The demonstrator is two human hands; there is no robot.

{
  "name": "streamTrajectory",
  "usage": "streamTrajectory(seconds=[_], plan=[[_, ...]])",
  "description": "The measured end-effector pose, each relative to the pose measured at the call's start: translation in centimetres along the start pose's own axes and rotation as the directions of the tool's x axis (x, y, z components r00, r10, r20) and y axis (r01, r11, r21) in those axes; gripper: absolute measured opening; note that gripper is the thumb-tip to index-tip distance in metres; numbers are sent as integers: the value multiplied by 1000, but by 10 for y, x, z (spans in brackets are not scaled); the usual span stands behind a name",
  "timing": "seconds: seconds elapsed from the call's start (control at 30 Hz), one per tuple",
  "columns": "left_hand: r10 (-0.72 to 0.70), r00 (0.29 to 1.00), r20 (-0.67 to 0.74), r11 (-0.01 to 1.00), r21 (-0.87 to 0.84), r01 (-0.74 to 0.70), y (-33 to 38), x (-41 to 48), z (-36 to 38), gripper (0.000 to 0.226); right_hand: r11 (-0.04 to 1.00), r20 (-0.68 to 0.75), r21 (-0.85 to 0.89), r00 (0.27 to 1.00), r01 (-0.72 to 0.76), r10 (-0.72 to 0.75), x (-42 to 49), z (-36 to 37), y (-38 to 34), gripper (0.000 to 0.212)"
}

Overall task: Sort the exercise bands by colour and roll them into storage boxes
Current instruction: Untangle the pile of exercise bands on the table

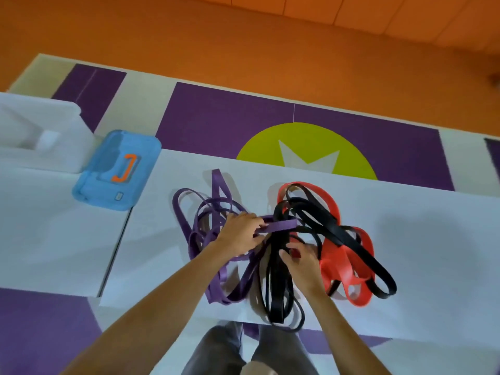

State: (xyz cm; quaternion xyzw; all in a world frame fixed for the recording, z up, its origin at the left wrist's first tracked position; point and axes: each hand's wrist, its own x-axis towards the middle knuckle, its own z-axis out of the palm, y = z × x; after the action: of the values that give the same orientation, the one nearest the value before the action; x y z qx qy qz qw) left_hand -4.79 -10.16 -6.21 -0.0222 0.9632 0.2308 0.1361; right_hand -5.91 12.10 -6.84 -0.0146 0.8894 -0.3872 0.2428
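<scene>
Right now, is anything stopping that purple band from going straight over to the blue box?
Yes: the purple band pinched by the left hand runs into the black bands, tangled mid-table. Nothing visible lies between pile and blue box.

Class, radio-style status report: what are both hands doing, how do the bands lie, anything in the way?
Left hand pinches a purple band. Right hand grips black bands. Red bands tangled with both, none rolled. Blue box lidded, off left.

Both forearms are bare up to the frame's edge, as are the left hand and right hand. Below them show grey trousers, possibly denim; blur hides the weave.
</scene>
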Motion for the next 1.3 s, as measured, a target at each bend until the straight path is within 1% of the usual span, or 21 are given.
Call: streamTrajectory(seconds=[0.03,0.1,0.17,0.2,0.27,0.3,0.33,0.37,0.4,0.43,0.47,0.57,0.63,0.73,0.87,0.93,1.0,1.1,1.17,1.23,1.3], plan=[[31,999,-17,999,-39,-32,1,-5,-2,27,999,-81,-10,996,33,-34,2,-7,-4,12],[76,996,36,988,-140,-71,6,-17,-6,21,988,-220,-33,963,153,-157,7,-16,-11,19],[131,975,177,978,-185,-98,16,-31,-8,24,945,-268,-123,907,303,-325,14,-17,-23,24],[158,956,248,977,-178,-116,22,-38,-7,27,913,-218,-173,889,370,-402,20,-15,-28,24],[203,922,329,974,-169,-154,34,-50,-5,34,826,43,-314,876,468,-480,30,-10,-38,21],[204,915,348,973,-173,-151,38,-54,-4,36,750,220,-436,867,497,-447,34,-10,-43,21],[184,913,364,977,-173,-128,42,-56,-4,38,626,378,-573,848,529,-370,36,-10,-45,25],[148,916,373,981,-175,-87,42,-56,-2,44,474,477,-691,837,546,-269,38,-12,-44,28],[102,926,364,983,-179,-38,42,-56,-1,48,350,518,-755,832,554,-200,41,-13,-41,27],[52,942,330,981,-192,13,41,-56,1,50,294,501,-804,855,517,-134,44,-15,-38,27],[-6,961,277,976,-206,66,41,-55,3,50,323,433,-836,895,444,-107,46,-17,-35,30],[-167,976,138,964,-187,191,40,-48,11,39,542,184,-832,980,117,71,48,-10,-34,47],[-254,957,143,953,-134,273,39,-45,13,31,612,103,-789,968,-61,229,47,1,-39,58],[-329,921,207,935,-65,349,27,-48,9,26,677,62,-710,941,-192,332,42,15,-45,69],[-328,899,289,896,-206,393,3,-53,3,16,797,123,-511,890,-323,440,47,24,-40,71],[-312,903,294,879,-272,392,-2,-56,1,12,817,164,-460,871,-347,462,44,26,-36,88],[-309,905,291,858,-324,398,-4,-60,2,9,799,156,-497,871,-339,467,33,32,-31,109],[-292,911,292,862,-332,383,-4,-63,9,17,708,75,-654,908,-266,411,14,50,-27,107],[-230,935,271,900,-305,310,1,-65,15,52,654,43,-724,932,-219,360,12,57,-29,93],[-185,956,229,942,-235,239,6,-67,17,86,658,38,-728,946,-193,321,18,57,-32,80],[-137,971,195,983,-98,158,10,-66,16,94,659,56,-736,955,-158,292,22,50,-31,74]])
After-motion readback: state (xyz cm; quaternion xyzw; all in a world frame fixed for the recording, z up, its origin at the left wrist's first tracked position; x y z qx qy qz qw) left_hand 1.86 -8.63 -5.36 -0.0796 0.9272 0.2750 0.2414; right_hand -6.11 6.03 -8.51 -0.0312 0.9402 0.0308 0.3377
